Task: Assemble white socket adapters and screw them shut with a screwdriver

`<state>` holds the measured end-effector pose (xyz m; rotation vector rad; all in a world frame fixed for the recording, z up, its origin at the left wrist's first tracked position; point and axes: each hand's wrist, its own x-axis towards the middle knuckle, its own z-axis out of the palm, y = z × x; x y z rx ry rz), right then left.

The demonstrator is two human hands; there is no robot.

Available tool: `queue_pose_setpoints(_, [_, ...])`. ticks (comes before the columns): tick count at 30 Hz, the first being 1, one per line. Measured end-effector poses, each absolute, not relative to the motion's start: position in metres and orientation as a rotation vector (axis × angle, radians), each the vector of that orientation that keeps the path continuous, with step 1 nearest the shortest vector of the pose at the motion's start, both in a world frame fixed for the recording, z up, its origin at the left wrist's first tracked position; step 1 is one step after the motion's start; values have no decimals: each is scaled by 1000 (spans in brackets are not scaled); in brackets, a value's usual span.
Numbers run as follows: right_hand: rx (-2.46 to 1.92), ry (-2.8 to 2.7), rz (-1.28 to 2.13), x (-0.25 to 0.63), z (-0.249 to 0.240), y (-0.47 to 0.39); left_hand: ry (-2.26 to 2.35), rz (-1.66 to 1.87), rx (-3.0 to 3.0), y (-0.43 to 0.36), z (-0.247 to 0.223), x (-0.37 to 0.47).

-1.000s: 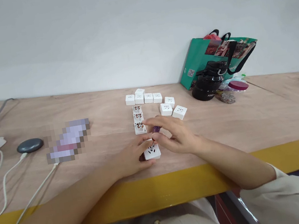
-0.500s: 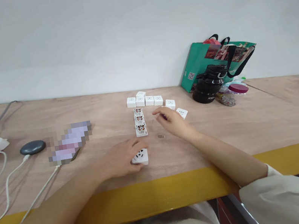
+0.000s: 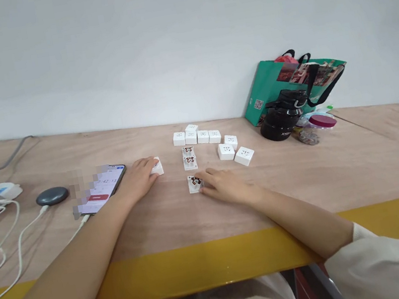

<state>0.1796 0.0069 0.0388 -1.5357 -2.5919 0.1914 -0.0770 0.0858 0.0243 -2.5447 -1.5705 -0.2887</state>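
On the left, my left hand point(image 3: 140, 176) has its fingers closed over a white socket cover point(image 3: 158, 166) that rests on the table. My right hand point(image 3: 226, 184) grips the right side of a white socket base point(image 3: 193, 184) with metal contacts inside, thumb below and fingers above. Two more open socket bases point(image 3: 189, 158) stand in a column just beyond it. Farther back, several white sockets point(image 3: 203, 136) with slotted faces form a row. To the right of that row lie a few more, among them a tilted one point(image 3: 244, 155).
A phone point(image 3: 101, 190) on a cable, a dark round puck point(image 3: 52, 196) and a power strip point(image 3: 7, 191) lie at the left. At the back right are a black flask point(image 3: 281, 118), a green bag point(image 3: 260, 90) and a jar with a magenta lid point(image 3: 322, 121). Yellow tape point(image 3: 210, 260) edges the table.
My left hand has carried the socket cover away, leftward and back. My right hand has come nearer and taken the closest socket base, now apart from the other two. One more socket shows at right.
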Motion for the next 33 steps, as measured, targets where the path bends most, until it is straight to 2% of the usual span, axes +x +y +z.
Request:
queue_pose_setpoints(4, [-1466, -2676, 183, 178, 46, -4, -1573, -368, -2478, 89, 20, -75])
queue_pose_setpoints(8, [-1612, -2404, 53, 195, 45, 15, -1401, -518, -2605, 71, 23, -57])
queue_pose_setpoints(11, [-1905, -2199, -150, 220, 38, 41, -1204, -413, -2885, 49, 25, -38])
queue_pose_setpoints(14, [-2037, -2215, -159, 238, 31, 54, -1156, -283, -3046, 33, 24, -25])
queue_pose_setpoints(21, [-1709, -2399, 155, 234, 35, 41, -1098, -396, -3249, 17, 17, -19])
queue_pose_setpoints(29, [-1508, -1976, 574, 244, 30, 57, -1271, -437, -3287, 13, 16, -15])
queue_pose_setpoints(33, [-1388, -2009, 700, 235, 40, 44, -1371, -493, -3305, 16, 16, -14])
